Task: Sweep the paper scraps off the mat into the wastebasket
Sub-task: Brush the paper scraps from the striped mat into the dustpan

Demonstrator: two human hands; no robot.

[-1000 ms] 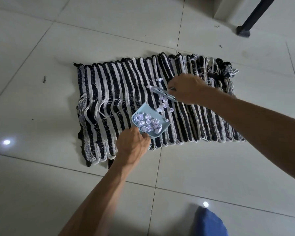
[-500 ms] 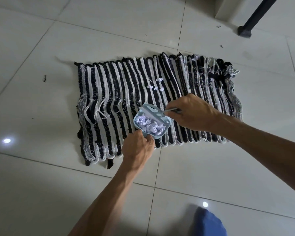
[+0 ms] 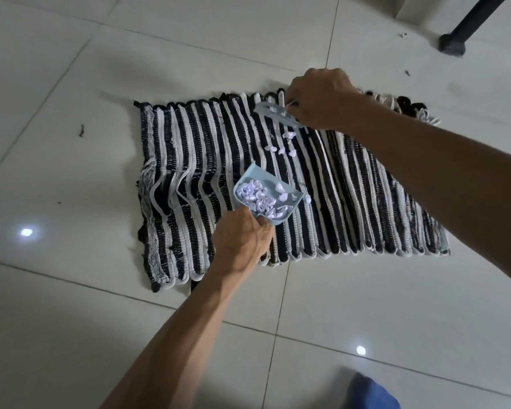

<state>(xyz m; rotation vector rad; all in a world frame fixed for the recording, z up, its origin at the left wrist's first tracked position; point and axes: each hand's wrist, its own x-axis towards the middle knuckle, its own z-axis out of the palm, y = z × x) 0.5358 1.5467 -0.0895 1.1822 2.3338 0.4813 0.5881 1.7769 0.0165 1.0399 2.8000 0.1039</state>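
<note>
Head cam looks straight down at a black-and-white striped woven mat (image 3: 351, 202) lying flat on pale glossy floor tiles (image 3: 71, 69). Left hand (image 3: 242, 240) is curled tight around the handle of a small light-blue dustpan (image 3: 258, 177), which sits on the near-middle part of the mat with its open mouth pointing toward the far right. The pan is already pretty loaded with crumpled pale lilac paper scraps (image 3: 261, 199), piled mostly toward the handle end, with a couple of looser bits closer to the lip. Right hand (image 3: 322, 98) is up at the far edge of the mat, fingers wrapped closed around a little light-blue hand brush (image 3: 273, 111) that sticks out to the left of the fist; it's a bit motion-blurred so I can't really make out the bristles. Between the brush and the pan there's a small cluster of leftover scraps (image 3: 283, 143) lying on the stripes, well apart from the pan's mouth, plus one stray bit right beside the pan's right corner. Mat's left side is kind of rumpled, with loops of weave pulled loose. Dark furniture leg (image 3: 466, 28) stands on the tiles at the top right, and something blue (image 3: 369, 392) pokes in at the bottom edge. No wastebasket anywhere in view.
</note>
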